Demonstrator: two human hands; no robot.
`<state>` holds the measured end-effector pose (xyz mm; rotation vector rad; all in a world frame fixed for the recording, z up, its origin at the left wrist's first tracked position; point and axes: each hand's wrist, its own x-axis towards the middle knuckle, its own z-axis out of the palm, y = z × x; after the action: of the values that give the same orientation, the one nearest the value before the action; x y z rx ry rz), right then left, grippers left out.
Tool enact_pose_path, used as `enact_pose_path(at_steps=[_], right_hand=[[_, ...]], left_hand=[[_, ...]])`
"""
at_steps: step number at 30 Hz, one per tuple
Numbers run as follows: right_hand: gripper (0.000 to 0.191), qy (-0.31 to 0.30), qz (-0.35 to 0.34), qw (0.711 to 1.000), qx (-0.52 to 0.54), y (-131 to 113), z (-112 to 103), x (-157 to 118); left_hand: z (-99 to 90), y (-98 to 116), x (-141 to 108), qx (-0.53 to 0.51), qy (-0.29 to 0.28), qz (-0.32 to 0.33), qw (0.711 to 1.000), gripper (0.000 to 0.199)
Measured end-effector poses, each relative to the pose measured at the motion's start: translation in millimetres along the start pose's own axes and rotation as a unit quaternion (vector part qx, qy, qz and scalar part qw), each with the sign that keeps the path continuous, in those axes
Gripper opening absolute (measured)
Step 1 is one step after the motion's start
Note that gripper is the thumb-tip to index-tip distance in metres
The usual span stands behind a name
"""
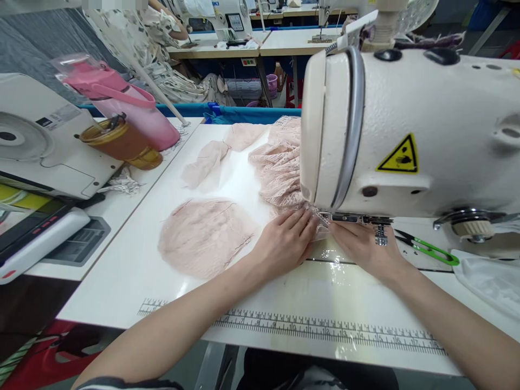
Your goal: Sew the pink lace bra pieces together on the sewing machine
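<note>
Gathered pale pink lace fabric (280, 168) lies left of the sewing machine head (406, 130), its near edge running under the needle area. My left hand (290, 233) has its fingers pressed together on that edge, gripping it just left of the presser foot. My right hand (365, 246) is closed at the fabric's right side, fingertips at the edge and the rest partly behind the machine's needle parts. The needle tip is hidden. A rounded pink fabric piece (207, 235) rests flat left of my left hand, with a smaller sheer pink piece (207, 162) beyond it.
Green-handled thread snips (430, 249) lie right of my right hand, near white cloth (483, 276). A printed ruler (325, 327) runs along the front edge. At left stand a pink bottle (122, 103) and a brown cup (125, 143). Another person's arm (170, 19) shows behind.
</note>
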<state>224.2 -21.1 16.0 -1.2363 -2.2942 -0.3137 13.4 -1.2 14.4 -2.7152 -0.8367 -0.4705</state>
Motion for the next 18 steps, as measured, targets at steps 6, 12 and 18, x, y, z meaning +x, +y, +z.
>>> enact_pose_path(at_steps=[6,12,18], right_hand=[[0.019,0.025,0.041,0.998,0.033,2.8,11.4,-5.7],[0.014,0.05,0.011,0.999,-0.001,5.0,17.9,-7.7],[0.016,0.03,-0.061,0.997,-0.047,5.8,14.0,-12.0]], left_hand=[[3.2,2.3,-1.3,-0.01,-0.015,-0.019,1.0,0.035],[5.1,-0.3,-3.2,-0.007,0.036,0.033,0.999,0.025],[-0.4,-4.8,-1.9,-0.024,0.025,0.039,0.999,0.024]])
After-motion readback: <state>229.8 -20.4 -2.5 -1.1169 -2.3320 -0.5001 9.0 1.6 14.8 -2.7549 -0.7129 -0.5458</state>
